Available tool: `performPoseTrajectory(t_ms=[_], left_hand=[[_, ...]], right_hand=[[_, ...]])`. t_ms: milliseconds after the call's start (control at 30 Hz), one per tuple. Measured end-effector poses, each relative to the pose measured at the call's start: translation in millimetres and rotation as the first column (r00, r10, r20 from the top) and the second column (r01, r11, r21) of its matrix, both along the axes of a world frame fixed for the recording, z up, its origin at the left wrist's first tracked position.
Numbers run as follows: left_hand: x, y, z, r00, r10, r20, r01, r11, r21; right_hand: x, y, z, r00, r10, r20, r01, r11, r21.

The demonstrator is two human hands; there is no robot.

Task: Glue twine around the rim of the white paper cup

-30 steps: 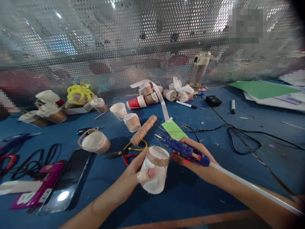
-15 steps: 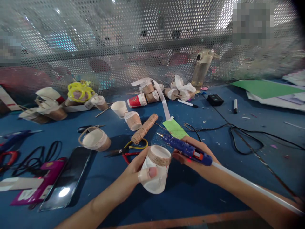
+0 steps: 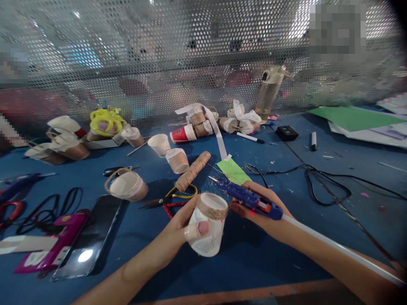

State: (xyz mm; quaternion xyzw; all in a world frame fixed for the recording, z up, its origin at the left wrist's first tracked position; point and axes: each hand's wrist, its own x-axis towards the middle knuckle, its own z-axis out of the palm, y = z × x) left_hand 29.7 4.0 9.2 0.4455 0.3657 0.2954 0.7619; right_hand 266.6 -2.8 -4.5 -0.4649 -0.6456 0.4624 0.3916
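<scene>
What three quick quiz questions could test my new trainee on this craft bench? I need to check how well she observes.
1. True or false: the left hand holds a twine-wrapped paper cup.
2. Which hand holds the blue glue gun?
3. The twine spool lies: A) beside the scissors, B) on the phone, C) in the red cup.

Key: 1 true; 2 right hand; 3 A.

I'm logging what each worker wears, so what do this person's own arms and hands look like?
Both forearms are bare, with no sleeves showing. The left hand has a pale strip of tape or plaster round the thumb, whose nail looks pink. The right hand shows no glove, ring or watch.
</scene>
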Motion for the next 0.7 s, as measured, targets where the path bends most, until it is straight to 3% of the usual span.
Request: performPoseTrajectory(t_ms=[700], left_hand=[[-0.4,0.6,-1.3,1.000,-0.005,0.009,0.005,1.000,0.002]], right_hand=[[0.0,0.0,0.6,1.000,-0.009,-0.017,0.009,1.000,0.009]])
